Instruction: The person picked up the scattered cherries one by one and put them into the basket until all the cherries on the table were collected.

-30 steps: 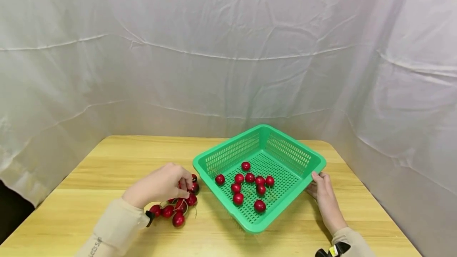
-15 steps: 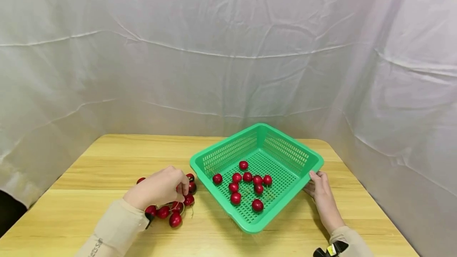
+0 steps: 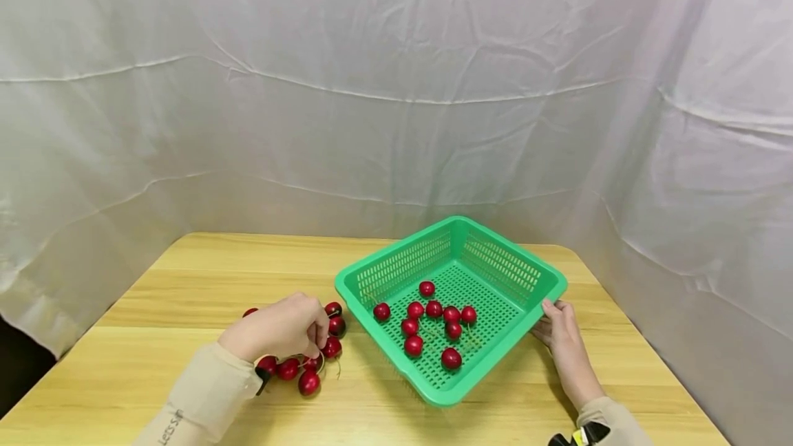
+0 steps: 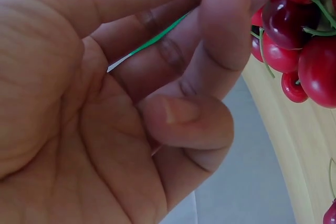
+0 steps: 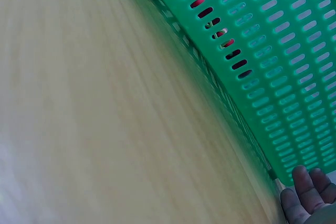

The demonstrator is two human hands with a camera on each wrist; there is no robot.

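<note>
At the left of the head view, my left hand (image 3: pixel 281 327) is bent down over a pile of red cherries (image 3: pixel 309 382), fingers curled. In the left wrist view, its fingertips (image 4: pixel 227 9) are right at the cherries (image 4: pixel 317 72); I cannot tell if one is pinched. My right hand (image 3: pixel 565 349) grips the green plastic basket (image 3: pixel 503 356) at its right corner, thumb on the rim and the other fingers below it. Several red cherries (image 3: pixel 451 358) lie spread on the perforated basket floor. From the right wrist, its fingers (image 5: pixel 305 184) show against the basket's slotted wall (image 5: pixel 252 40).
A light wooden table (image 3: pixel 204 281) carries the basket and the pile. Thin stems stick out among the cherries. Pale cloth (image 3: pixel 396 88) hangs behind the table and along both sides.
My left hand stays over the pile with small finger movements, and a cherry at its far left side has come into sight. The right hand keeps its grip on the basket.
</note>
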